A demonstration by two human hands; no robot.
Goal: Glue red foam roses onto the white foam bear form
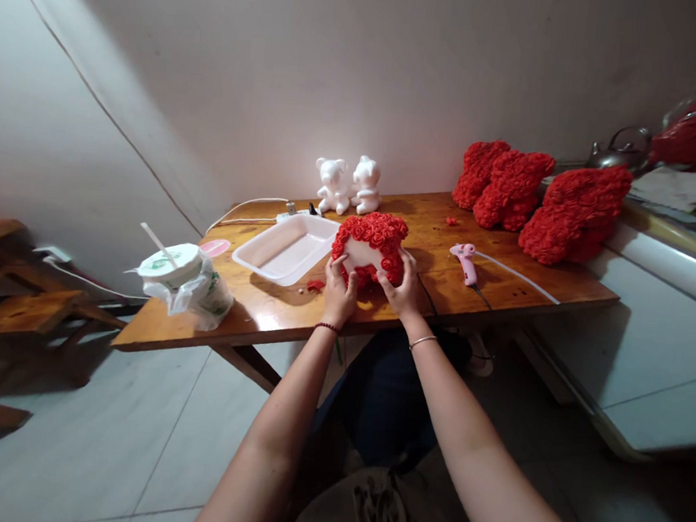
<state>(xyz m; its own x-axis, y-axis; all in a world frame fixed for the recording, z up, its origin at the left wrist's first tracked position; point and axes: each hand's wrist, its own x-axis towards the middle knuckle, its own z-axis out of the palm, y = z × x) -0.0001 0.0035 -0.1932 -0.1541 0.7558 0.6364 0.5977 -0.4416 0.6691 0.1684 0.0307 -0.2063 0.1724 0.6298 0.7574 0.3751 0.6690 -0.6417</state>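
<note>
Between my two hands is a foam bear (371, 229) partly covered in red artificial roses, with a bare white patch facing me. My left hand (340, 295) grips its left side, fingers against the white foam and the roses. On the opposite side my right hand (402, 289) holds the lower right edge, thumb toward the bare patch. A pink glue gun (464, 262) with a long pale glue stick in its back lies to the right. Left of the bear, a white plastic tray (250, 258) rests on the table. Small red petals (316, 285) lie near my left hand.
Two bare white foam bears (333, 186) sit at the back, near a power strip (291, 213). Several red rose bears (574, 213) stand at the right. A bagged cup with a straw (189, 283) is near the table's left edge. A kettle (620, 152) stands beyond.
</note>
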